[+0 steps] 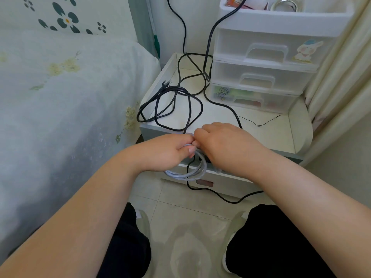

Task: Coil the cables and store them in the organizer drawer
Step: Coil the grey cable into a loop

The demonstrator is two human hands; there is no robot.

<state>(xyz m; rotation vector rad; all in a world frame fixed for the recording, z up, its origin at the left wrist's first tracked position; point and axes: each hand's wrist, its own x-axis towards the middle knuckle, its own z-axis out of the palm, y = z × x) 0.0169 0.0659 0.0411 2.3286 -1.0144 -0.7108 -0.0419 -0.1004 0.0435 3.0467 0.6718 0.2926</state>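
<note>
A grey cable hangs in a small coil of several loops in front of the white nightstand. My left hand grips the top of the coil. My right hand touches it from the right, fingers closed on the same grey cable at the pinch point. A black power cable with a plug lies in loose loops on the nightstand's left part and trails over the front edge to the floor. The translucent organizer with three shut drawers stands at the nightstand's back right.
A bed with a floral cover is at the left, close to the nightstand. A cream curtain hangs at the right. A thin black thread lies on the nightstand. More black cables run up the wall. My knees and shoes are on the tiled floor below.
</note>
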